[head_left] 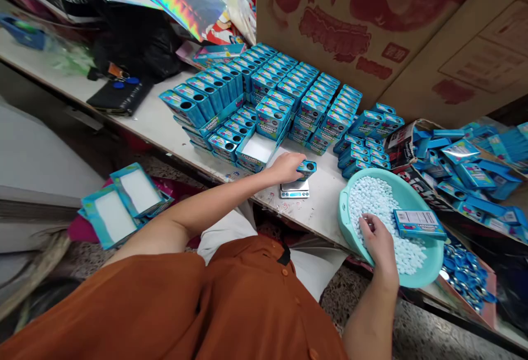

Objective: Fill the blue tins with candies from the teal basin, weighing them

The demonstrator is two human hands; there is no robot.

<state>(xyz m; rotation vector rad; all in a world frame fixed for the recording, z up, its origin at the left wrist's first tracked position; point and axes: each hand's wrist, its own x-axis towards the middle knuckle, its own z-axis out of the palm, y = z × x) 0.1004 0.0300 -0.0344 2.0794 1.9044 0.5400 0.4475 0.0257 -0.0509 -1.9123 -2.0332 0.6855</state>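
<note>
My left hand [287,168] is closed around a small blue candy box [307,168] with a dark round hole in its top. The box is on, or just above, a small digital scale [295,191] near the table's front edge. On the right, a turquoise basin [345,214] holds many small white candies [371,195]. My right hand [378,241] is inside the basin with fingers curled down at the candies; whatever they hold is hidden. Beside that hand, a flat blue box [418,222] lies on the candies.
Rows of upright blue boxes [317,104] stand behind the scale, beside a partly filled blue tray [258,148]. Large cardboard cartons [325,18] rise behind. An open carton of flat boxes [466,170] and blue lids [466,272] are at right. White-bottomed trays [138,189] lie at lower left.
</note>
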